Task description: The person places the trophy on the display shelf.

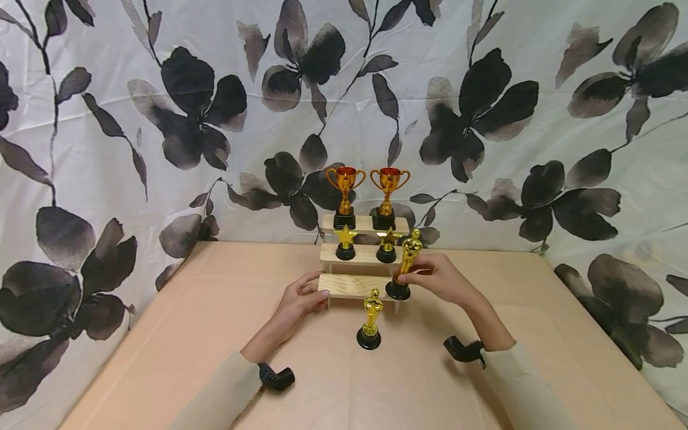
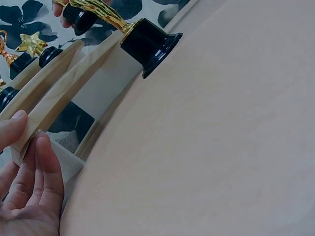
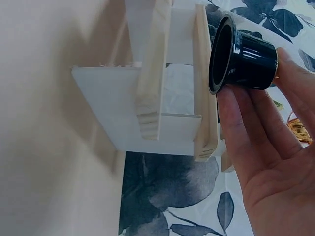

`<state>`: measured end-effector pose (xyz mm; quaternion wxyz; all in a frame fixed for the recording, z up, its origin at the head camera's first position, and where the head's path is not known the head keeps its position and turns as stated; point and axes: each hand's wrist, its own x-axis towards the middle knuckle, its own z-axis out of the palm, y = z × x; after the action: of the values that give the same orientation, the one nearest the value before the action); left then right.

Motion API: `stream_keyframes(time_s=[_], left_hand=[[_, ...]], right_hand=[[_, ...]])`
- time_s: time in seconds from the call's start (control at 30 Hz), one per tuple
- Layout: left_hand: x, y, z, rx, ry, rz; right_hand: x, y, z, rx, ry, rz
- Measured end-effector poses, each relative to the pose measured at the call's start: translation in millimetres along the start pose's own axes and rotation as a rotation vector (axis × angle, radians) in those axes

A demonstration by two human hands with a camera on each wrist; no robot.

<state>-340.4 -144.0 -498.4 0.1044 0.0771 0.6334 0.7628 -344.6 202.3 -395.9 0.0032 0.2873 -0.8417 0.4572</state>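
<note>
My right hand [image 1: 438,276] pinches a gold figurine trophy [image 1: 411,254] low on its body, slightly tilted, by the right end of the bottom step. In the right wrist view its black base [image 3: 248,60] hangs apart from the boards, hollow underside showing. With thumb above and fingers below, my left hand [image 1: 297,303] grips the left end of the bottom board [image 1: 349,286] of a three-step wooden display stand; the left wrist view shows this grip on the board [image 2: 64,96]. A second figurine trophy [image 1: 372,312] stands upright on the table before the stand.
Two gold cup trophies [image 1: 344,190] stand on the top step. Two star trophies [image 1: 346,242] occupy the middle step [image 1: 365,253]. A floral cloth [image 1: 376,119] hangs behind the tan table [image 1: 242,269]. Each wrist wears a black camera [image 1: 276,377].
</note>
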Motion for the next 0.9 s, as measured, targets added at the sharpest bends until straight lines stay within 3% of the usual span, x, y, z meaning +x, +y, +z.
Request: stream_keyframes(time_s=[0.9], left_hand=[[-0.1,2.2,-0.2,-0.005,-0.004,-0.003]], right_hand=[[11.8,1.0,-0.7,-0.009,0.019,0.033]])
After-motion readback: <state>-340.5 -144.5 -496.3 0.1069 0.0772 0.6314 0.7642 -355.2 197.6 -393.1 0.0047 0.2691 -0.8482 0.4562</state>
